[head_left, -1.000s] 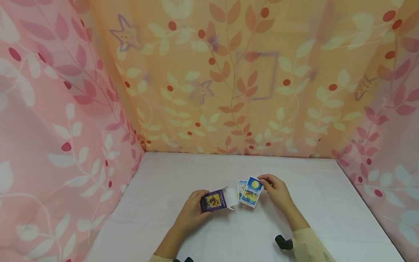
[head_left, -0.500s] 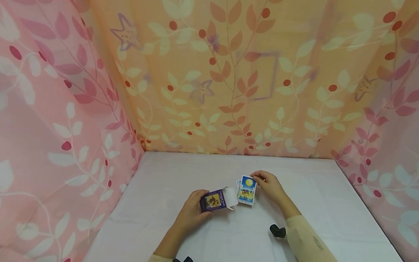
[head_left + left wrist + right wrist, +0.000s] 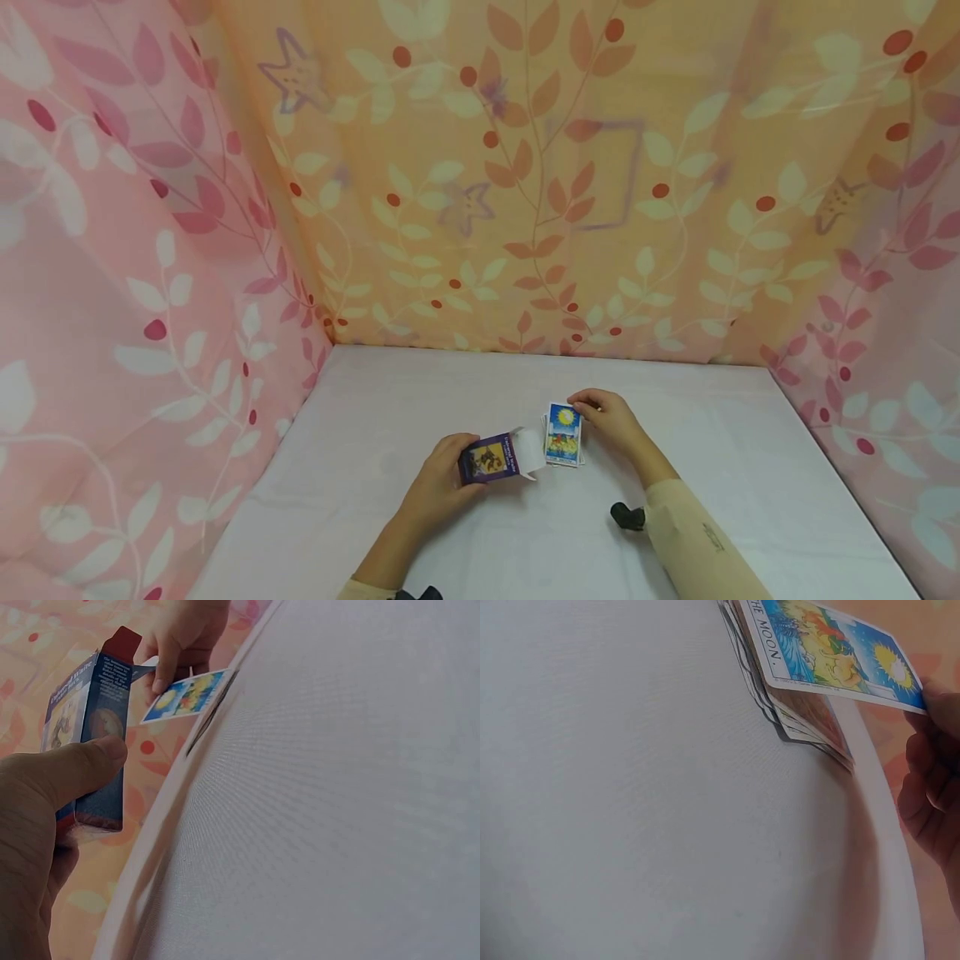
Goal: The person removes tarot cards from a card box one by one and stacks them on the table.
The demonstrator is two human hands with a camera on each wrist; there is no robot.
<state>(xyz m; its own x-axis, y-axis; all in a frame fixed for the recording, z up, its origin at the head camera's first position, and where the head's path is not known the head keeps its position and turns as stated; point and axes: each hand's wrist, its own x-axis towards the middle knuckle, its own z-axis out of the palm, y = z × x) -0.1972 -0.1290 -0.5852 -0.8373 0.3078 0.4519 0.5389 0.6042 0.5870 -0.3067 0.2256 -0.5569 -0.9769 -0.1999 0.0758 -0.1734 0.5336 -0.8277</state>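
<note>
My left hand (image 3: 442, 483) grips a dark blue and purple card box (image 3: 489, 459), thumb along one side in the left wrist view. The box's white flap (image 3: 528, 450) stands open toward the cards. With thumb and fingertips my right hand (image 3: 611, 421) pinches the top corner of a tarot card (image 3: 840, 656) labelled "THE MOON", with a yellow sun-like face on blue. Directly beneath that card is a loose stack of cards (image 3: 810, 724) on the white table, edges slightly uneven; the pinched card's far end overlaps the stack.
A white cloth covers the table (image 3: 360, 417). Floral curtains, pink (image 3: 187, 275) at the left and orange (image 3: 525, 167) at the back, surround it. Black wrist-camera parts (image 3: 628, 517) sit by the right sleeve (image 3: 697, 542).
My right hand has moved left with the moon card, which has turned from tilted to nearly straight and come over the stack. My left hand and the box have stayed in place.
</note>
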